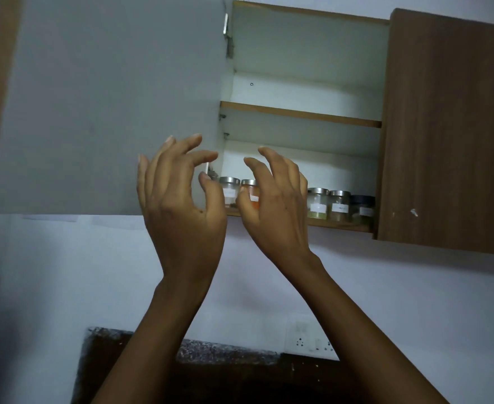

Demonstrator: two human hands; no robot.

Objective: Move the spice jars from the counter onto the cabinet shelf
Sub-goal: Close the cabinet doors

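Observation:
Several small glass spice jars with metal lids stand in a row on the bottom shelf (342, 225) of the open wall cabinet. A pale-filled jar (230, 191) and an orange-filled jar (250, 190) stand at the left. Two greenish jars (317, 203) (339, 206) and a dark-lidded jar (362, 208) stand at the right. My left hand (178, 205) and my right hand (275, 205) are raised in front of the shelf, fingers spread and loosely bent, holding nothing. My right hand hides part of the row.
The cabinet's left door (109, 103) stands swung open beside my left hand. A closed brown door (449, 126) is at the right. The upper shelf (301, 113) is bare. Below are a speckled counter edge (211, 351) and a wall socket (310, 336).

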